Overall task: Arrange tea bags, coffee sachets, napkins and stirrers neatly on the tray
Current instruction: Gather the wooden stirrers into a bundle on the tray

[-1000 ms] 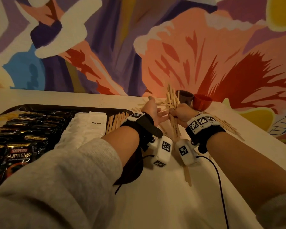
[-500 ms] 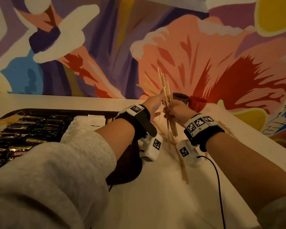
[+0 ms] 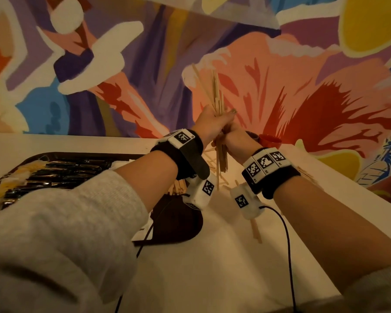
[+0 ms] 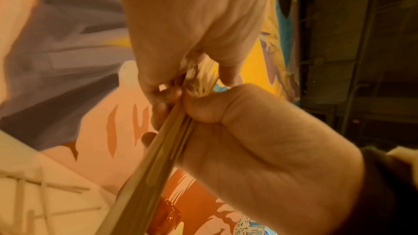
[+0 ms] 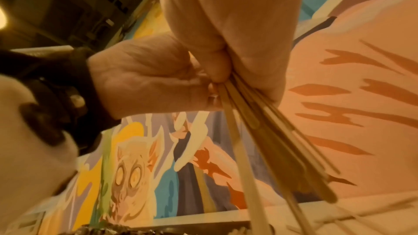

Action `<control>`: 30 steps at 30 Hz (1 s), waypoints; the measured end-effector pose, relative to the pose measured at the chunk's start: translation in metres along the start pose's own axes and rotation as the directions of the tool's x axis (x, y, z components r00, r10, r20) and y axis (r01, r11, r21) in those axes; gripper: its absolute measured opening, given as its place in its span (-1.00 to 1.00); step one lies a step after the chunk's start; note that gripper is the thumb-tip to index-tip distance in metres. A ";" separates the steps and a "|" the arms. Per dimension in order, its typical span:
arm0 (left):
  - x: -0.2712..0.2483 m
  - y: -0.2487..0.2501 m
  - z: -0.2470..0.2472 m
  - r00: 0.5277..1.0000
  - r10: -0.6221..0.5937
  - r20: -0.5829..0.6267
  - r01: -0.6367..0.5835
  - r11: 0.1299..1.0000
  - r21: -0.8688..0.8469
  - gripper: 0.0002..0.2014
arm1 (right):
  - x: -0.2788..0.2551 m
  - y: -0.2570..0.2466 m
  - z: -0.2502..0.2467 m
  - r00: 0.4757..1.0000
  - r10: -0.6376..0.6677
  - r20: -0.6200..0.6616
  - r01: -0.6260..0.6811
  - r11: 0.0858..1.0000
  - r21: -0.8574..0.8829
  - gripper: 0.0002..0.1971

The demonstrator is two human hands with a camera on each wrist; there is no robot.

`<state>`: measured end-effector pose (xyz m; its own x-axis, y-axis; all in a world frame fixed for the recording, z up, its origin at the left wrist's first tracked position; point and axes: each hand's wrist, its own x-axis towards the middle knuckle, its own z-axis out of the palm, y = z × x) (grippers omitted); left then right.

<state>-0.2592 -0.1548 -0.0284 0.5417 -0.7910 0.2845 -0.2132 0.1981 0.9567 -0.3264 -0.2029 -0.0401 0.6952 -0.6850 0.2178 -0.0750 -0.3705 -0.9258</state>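
A bundle of pale, flat wooden stirrers (image 3: 218,102) is held upright above the tabletop (image 3: 212,256), right of the tray (image 3: 14,170), its ends uneven and splayed. The left hand (image 3: 209,125) and right hand (image 3: 236,141) are both clamped around it.

No readable text showing; wrist tags (image 3: 183,137) carrying only square code patterns, sachets (image 3: 61,175) too blurred for reading.
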 end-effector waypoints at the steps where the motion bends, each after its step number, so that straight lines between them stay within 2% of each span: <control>1: -0.003 0.003 -0.003 1.000 0.016 -0.016 -0.016 1.000 0.008 -0.76 | -0.002 -0.005 0.005 1.000 0.000 -0.008 0.001 1.000 0.009 -0.73; 3: -0.009 0.009 -0.009 0.999 0.044 -0.032 -0.044 0.999 -0.003 -0.95 | -0.009 -0.011 0.014 1.000 0.000 -0.026 0.001 0.999 0.044 -0.69; 6: -0.019 0.011 -0.020 0.996 0.088 -0.016 -0.087 0.996 0.029 -0.95 | -0.021 -0.012 0.029 1.000 0.008 -0.030 -0.003 0.987 0.159 -0.60; 10: -0.038 0.013 -0.035 0.993 0.117 0.028 -0.120 0.983 0.136 -0.94 | -0.040 -0.016 0.047 0.999 0.041 -0.018 -0.034 0.957 0.289 -0.65; 12: -0.050 0.014 -0.042 0.987 0.149 0.055 -0.157 0.964 0.214 -0.79 | -0.052 -0.017 0.053 1.000 0.022 0.022 -0.028 0.943 0.330 -0.67; 15: -0.068 0.010 -0.053 0.984 0.143 0.110 -0.171 0.934 0.313 -0.75 | -0.064 -0.008 0.063 0.996 0.018 0.082 -0.044 0.944 0.327 -0.58; 17: -0.077 0.001 -0.059 0.988 0.114 0.105 -0.144 0.924 0.354 -0.82 | -0.070 -0.001 0.068 0.989 0.007 0.148 -0.047 0.961 0.272 -0.57; 18: -0.081 -0.003 -0.062 0.990 0.100 0.096 -0.127 0.927 0.353 -0.91 | -0.071 0.001 0.068 0.981 -0.004 0.192 -0.045 0.967 0.252 -0.58; 19: -0.084 -0.007 -0.065 0.994 0.083 0.075 -0.105 0.930 0.353 -0.90 | -0.072 0.002 0.068 0.972 -0.011 0.236 -0.049 0.969 0.243 -0.58; 22: -0.092 -0.015 -0.069 0.997 0.061 0.042 -0.072 0.937 0.341 -0.72 | -0.074 0.004 0.066 0.944 -0.021 0.330 -0.061 0.970 0.235 -0.56; 26: -0.100 -0.023 -0.073 0.996 0.037 0.082 -0.059 0.957 0.283 -0.68 | -0.077 0.007 0.065 0.903 -0.004 0.430 -0.075 0.983 0.167 -0.57; 30: -0.105 -0.032 -0.077 0.991 0.009 0.133 -0.036 0.979 0.200 -0.68 | -0.077 0.011 0.066 0.888 -0.009 0.460 -0.109 0.968 0.228 -0.53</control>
<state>-0.2465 -0.0336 -0.0846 0.4264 -0.8594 0.2822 -0.3908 0.1064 0.9143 -0.3341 -0.1127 -0.0872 0.9468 -0.3164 0.0592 0.0148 -0.1409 -0.9899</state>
